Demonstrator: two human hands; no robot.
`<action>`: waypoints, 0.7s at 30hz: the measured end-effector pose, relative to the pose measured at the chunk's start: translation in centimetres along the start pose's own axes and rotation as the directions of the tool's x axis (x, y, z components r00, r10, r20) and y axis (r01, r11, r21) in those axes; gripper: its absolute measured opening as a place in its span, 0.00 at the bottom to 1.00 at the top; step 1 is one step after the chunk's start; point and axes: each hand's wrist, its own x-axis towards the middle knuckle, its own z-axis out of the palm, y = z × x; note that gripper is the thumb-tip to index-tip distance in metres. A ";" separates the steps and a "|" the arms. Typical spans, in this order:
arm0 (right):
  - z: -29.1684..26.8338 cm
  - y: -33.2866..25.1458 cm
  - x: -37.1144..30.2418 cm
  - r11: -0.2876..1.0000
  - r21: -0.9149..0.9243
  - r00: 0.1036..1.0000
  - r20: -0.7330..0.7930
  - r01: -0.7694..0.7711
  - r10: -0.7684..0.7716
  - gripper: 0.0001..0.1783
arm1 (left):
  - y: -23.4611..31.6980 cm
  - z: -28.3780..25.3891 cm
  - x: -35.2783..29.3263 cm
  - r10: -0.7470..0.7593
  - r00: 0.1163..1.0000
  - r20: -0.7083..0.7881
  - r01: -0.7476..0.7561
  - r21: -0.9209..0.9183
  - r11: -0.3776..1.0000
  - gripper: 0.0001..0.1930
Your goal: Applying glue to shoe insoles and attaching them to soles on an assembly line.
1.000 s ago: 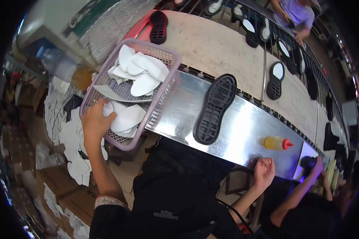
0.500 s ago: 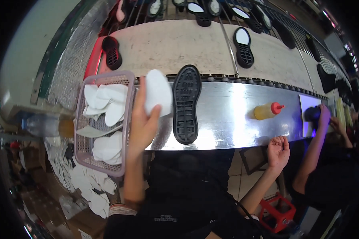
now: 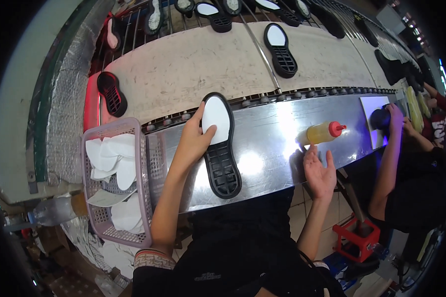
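One white pad (image 3: 217,115) inside black sole (image 3: 223,171) | left hand (image 3: 194,137): grip holding sole | right hand (image 3: 320,175): grip wide, near bottle (image 3: 321,133)

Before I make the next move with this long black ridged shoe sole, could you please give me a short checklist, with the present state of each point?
1. White oval pad inside the rim of the long black ridged shoe sole, at its far end: ok.
2. Left hand steadying both, thumb on the pad, hand at the sole's edge: ok.
3. Right hand free: ok, open and holding nothing.
4. Underside of the pad fully bonded: cannot tell, hidden.
5. Yellow squeeze bottle with red cap clear of the right hand: not ok, the fingertips are close to it.
6. More white pads in the lilac plastic basket: ok.
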 end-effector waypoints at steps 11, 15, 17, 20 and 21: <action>3.4 -0.7 6.1 0.954 0.293 0.998 0.018 -0.066 0.063 0.35 | 1.3 2.2 -1.8 -0.027 0.999 0.046 0.051 -0.652 0.756 0.26; 5.4 1.0 6.3 0.990 -0.038 0.986 0.102 0.134 -0.130 0.35 | 2.3 2.7 -2.6 -0.066 0.953 0.294 0.297 -0.876 0.379 0.26; 7.6 4.3 4.9 0.979 -0.117 0.980 0.126 0.169 -0.154 0.34 | 3.2 3.4 -2.8 -0.005 0.944 0.329 0.317 -0.906 0.281 0.25; 9.6 8.5 2.5 0.774 -0.483 0.897 0.367 0.410 -0.246 0.38 | 4.0 5.0 -2.7 0.057 0.926 0.373 0.361 -0.920 0.153 0.26; 9.7 9.4 2.3 0.778 -0.487 0.902 0.361 0.398 -0.236 0.38 | 4.3 5.2 -2.9 0.073 0.918 0.390 0.376 -0.913 0.158 0.27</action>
